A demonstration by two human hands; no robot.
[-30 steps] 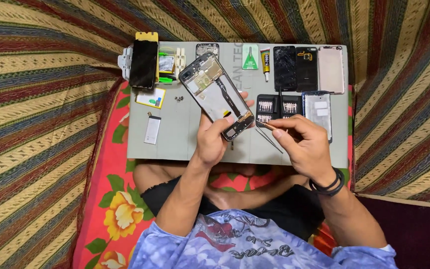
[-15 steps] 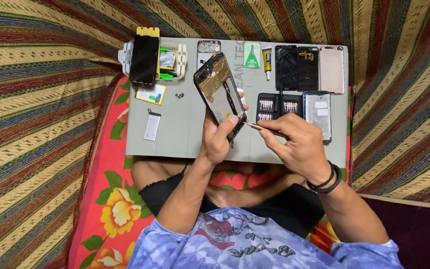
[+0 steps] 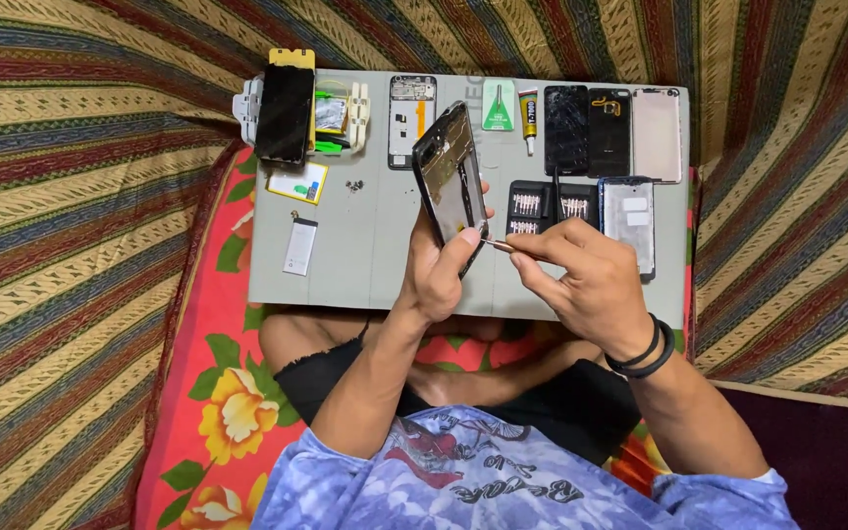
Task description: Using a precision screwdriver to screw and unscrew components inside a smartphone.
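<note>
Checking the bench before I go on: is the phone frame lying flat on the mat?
No, the left hand holds the phone frame tilted above the mat.

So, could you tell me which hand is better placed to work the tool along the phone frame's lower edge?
The right hand: it already pinches the thin metal tool, whose tip meets the phone frame near its lower edge. The left hand is occupied gripping the frame upright.

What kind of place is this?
Probably a home phone-repair spot: a grey work mat laid over striped cloth, with phone parts, a screwdriver bit set and a glue tube.
</note>
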